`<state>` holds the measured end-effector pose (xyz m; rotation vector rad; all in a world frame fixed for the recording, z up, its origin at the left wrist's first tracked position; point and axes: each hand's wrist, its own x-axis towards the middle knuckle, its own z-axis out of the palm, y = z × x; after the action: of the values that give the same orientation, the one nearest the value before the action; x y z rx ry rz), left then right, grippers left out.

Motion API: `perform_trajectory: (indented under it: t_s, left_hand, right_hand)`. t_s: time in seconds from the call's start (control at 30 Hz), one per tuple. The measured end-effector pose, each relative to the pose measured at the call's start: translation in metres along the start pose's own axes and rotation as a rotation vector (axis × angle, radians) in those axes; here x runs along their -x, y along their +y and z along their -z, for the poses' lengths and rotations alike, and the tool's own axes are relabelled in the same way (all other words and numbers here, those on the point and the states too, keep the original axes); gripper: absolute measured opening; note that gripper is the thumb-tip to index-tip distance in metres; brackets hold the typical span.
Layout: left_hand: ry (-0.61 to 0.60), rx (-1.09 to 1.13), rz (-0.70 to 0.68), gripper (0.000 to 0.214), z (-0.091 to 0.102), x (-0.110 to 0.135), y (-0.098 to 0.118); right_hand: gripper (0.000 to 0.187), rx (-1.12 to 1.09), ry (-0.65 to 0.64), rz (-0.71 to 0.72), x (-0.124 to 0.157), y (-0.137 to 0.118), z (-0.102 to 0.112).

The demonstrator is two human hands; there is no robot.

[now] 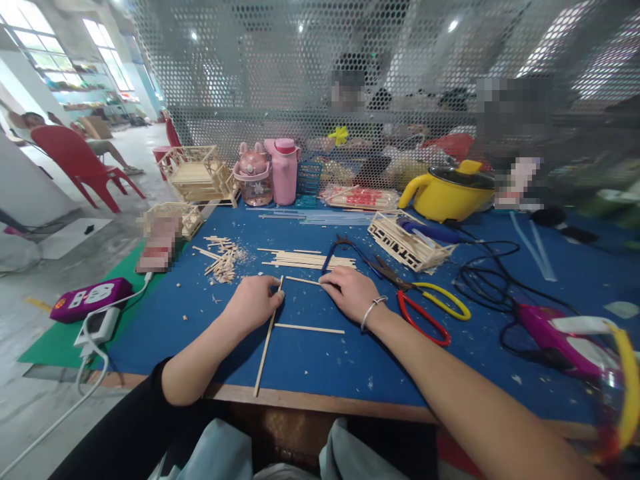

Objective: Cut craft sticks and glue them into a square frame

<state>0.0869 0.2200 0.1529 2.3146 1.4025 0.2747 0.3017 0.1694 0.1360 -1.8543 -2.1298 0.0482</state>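
Note:
A long thin wooden stick lies near the table's front edge, pointing away from me. My left hand has thumb and fingers closed around its far end. A short wooden stick runs sideways, its right end pinched by my right hand, which wears a silver bangle. Its left end lies close to the long stick. Nearer to me, another short stick lies across, its left end at the long stick; whether they are joined I cannot tell. Beyond my hands is a row of loose sticks.
Red-and-yellow-handled cutters and blue-handled pliers lie by my right hand. Cut stick bits are piled left. Stick-built models, translucent rods, a yellow pot and black cables stand or lie around.

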Motion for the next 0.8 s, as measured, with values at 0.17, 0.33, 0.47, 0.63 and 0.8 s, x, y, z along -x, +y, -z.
perform_trajectory:
  t_s: [0.17, 0.33, 0.47, 0.63, 0.8]
  left_hand:
    - [-0.015, 0.017, -0.014, 0.034, 0.0002, 0.0003, -0.0010]
    - [-0.006, 0.056, -0.030, 0.033, -0.0009, 0.0017, -0.0019]
    - [-0.010, 0.064, -0.019, 0.033, -0.0012, 0.0019, -0.0022]
    - [-0.015, 0.068, -0.018, 0.034, -0.0006, 0.0010, -0.0026]
    - [-0.006, 0.058, -0.007, 0.032, -0.0003, 0.0008, -0.0017]
  right_hand:
    - [0.024, 0.003, -0.002, -0.003, -0.0034, 0.0002, -0.0014]
    - [0.025, 0.017, 0.004, 0.020, -0.0058, -0.0005, -0.0016]
    - [0.024, 0.021, 0.005, 0.021, -0.0072, -0.0005, -0.0019]
    - [0.025, 0.048, -0.004, 0.021, -0.0082, -0.0019, -0.0015]
    - [0.025, 0.048, -0.022, 0.015, -0.0086, -0.0027, -0.0019]
